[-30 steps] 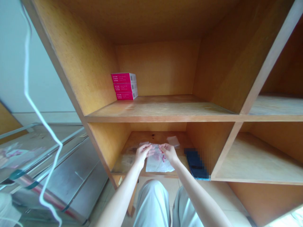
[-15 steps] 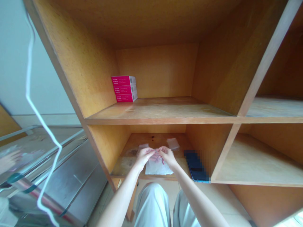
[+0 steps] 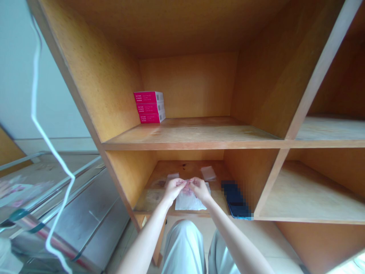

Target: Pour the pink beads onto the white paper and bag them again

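Observation:
My left hand (image 3: 173, 188) and my right hand (image 3: 200, 187) meet over a white sheet (image 3: 189, 203) on the lower shelf. Fingers of both hands are pinched on something small and reddish between them, too small to make out. More reddish bits (image 3: 187, 190) show just below the fingertips, over the sheet. Behind my right hand lies a small clear bag (image 3: 208, 173). Another clear bag (image 3: 172, 176) is behind my left hand, partly hidden by it. A dark phone-like object (image 3: 237, 201), partly pixelated, lies to the right.
Three stacked pink boxes (image 3: 149, 107) stand on the upper shelf (image 3: 194, 131). Upright wooden dividers flank the lower compartment. A white cable (image 3: 54, 152) hangs at the left, before a metal cart (image 3: 85, 201) holding plastic bags (image 3: 25, 192).
The right hand has shifted slightly left, and the reddish strand that hung beneath it no longer shows there. At the far left, a blurred hand over the cart has moved mostly out of view.

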Demonstrator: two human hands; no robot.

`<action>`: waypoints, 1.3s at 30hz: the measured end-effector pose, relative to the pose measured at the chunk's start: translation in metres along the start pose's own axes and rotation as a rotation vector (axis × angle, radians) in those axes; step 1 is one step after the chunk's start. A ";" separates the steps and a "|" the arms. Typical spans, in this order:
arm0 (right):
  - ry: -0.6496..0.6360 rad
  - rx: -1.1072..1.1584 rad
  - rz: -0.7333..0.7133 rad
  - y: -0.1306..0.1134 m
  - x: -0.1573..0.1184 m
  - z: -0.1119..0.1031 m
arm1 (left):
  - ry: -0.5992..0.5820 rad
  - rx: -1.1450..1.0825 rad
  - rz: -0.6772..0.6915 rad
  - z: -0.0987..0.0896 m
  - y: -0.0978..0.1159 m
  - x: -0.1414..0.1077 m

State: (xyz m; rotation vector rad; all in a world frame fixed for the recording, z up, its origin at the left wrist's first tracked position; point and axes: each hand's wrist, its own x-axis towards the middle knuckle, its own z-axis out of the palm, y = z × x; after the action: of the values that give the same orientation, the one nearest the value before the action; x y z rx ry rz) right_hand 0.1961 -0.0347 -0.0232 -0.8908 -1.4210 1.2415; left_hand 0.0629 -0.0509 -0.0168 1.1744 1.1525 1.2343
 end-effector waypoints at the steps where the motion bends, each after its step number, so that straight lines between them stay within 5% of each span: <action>1: 0.005 0.000 -0.003 0.000 0.000 0.000 | 0.005 0.010 0.005 0.000 0.000 0.000; 16: -0.027 0.018 0.111 -0.005 0.001 -0.015 | 0.037 0.122 0.000 -0.011 0.016 -0.005; 27: -0.122 0.029 0.066 -0.008 -0.003 -0.021 | -0.074 0.042 -0.041 -0.025 0.012 -0.007; 34: -0.052 0.054 0.102 -0.009 -0.002 -0.017 | -0.072 -0.011 -0.040 -0.025 0.014 -0.017; 39: 0.062 0.057 0.088 -0.010 0.003 -0.018 | -0.175 0.043 -0.117 -0.026 0.006 -0.023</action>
State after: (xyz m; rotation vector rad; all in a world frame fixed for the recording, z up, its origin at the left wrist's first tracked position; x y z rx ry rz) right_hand 0.2134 -0.0294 -0.0137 -0.9531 -1.3033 1.3025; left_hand 0.0366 -0.0732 -0.0126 1.2043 1.1051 1.0028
